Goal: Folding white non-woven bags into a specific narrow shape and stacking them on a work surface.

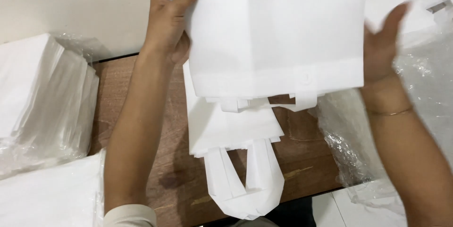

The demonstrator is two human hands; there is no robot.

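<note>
The left hand (167, 24) has its fingers grasping the far-left corner of a white fabric bag (278, 29) held above the wooden tabletop (174, 170). The right hand (382, 43) rests flat with fingers released at the bag's right edge. A stack of bags (231, 128) lies beneath; plastic-wrapped bundles (42, 99) sit left.

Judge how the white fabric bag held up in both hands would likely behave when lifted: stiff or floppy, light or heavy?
The white fabric bag is probably floppy: its handles dangle loosely below the hem. It seems light, since the left hand grips only one corner while the right hand lies open against its edge. Unlikely to be fragile.
</note>
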